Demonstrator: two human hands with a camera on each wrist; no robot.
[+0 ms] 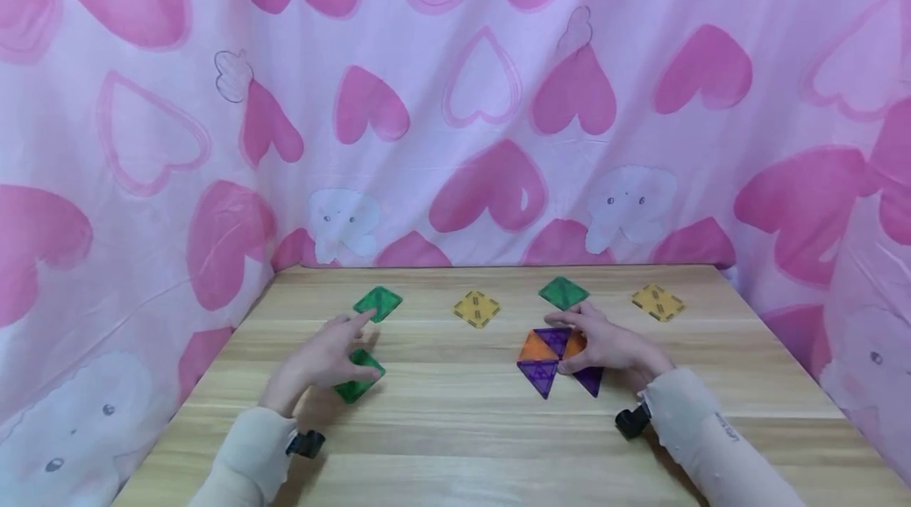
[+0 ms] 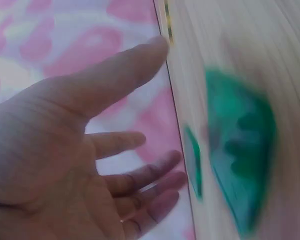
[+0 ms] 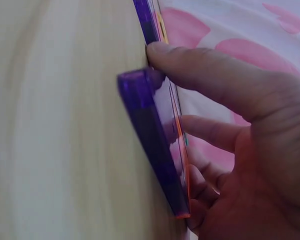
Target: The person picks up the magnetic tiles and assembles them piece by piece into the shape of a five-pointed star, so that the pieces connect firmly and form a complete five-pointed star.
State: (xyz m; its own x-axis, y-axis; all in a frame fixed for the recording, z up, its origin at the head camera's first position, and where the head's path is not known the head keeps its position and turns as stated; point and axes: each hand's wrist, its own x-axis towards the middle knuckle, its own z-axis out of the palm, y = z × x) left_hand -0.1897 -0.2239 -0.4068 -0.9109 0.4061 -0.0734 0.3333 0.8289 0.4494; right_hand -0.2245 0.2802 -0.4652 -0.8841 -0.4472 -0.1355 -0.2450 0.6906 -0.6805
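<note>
My left hand (image 1: 320, 357) hovers over the left of the table, fingers spread and holding nothing. Below its thumb lies a green translucent tile (image 1: 353, 390); another green tile (image 1: 379, 302) is just past its fingertips. My right hand (image 1: 608, 342) reaches over a flat group of purple and orange triangle tiles. An orange triangle (image 1: 535, 347) and purple triangles (image 1: 538, 374) show at its left, while the hand partly covers the others. In the right wrist view, the thumb rests on the group beside a purple triangle's edge (image 3: 152, 145), with the fingers lying over the far side.
Across the back lie a yellow square tile (image 1: 477, 309), a green tile (image 1: 564, 293) and a second yellow tile (image 1: 658, 302). A pink heart-patterned curtain (image 1: 484, 198) hangs behind and beside the wooden table (image 1: 455, 436).
</note>
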